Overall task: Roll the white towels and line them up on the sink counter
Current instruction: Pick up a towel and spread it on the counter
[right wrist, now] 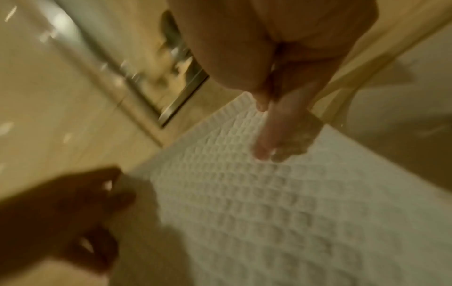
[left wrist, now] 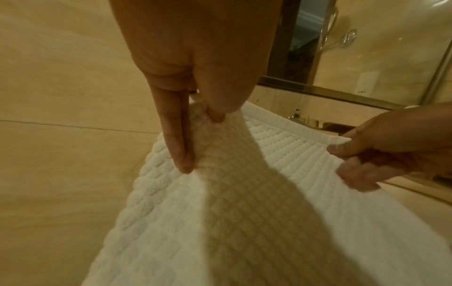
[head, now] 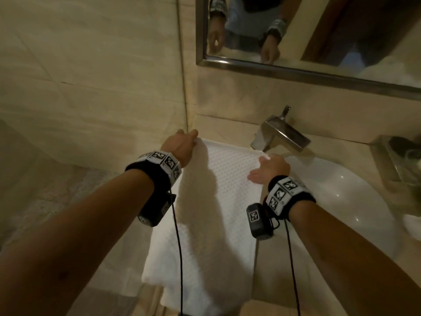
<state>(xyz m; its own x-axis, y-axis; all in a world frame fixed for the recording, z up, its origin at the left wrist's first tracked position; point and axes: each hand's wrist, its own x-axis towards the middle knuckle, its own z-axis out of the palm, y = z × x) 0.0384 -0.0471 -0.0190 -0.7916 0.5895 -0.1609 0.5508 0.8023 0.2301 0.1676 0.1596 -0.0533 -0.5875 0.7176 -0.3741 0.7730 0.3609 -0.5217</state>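
A white waffle-weave towel [head: 227,190] lies spread lengthwise on the beige counter [head: 227,127] left of the sink, its near end hanging over the front edge. My left hand [head: 190,139] pinches the towel's far left corner by the wall. In the left wrist view the left hand [left wrist: 199,143] has its thumb on top of the towel [left wrist: 269,212] and a finger along the edge. My right hand [head: 262,165] pinches the far right corner near the faucet; the right hand [left wrist: 347,160] has its thumb above and fingers below. The right wrist view is blurred, with the towel [right wrist: 269,212] under the right hand [right wrist: 266,135].
A chrome faucet [head: 280,135] stands just beyond the right hand, over the white sink basin [head: 341,190]. A tiled wall [head: 91,87] runs close along the towel's left side. A mirror [head: 319,30] hangs above. A tray [head: 387,169] with small items sits far right.
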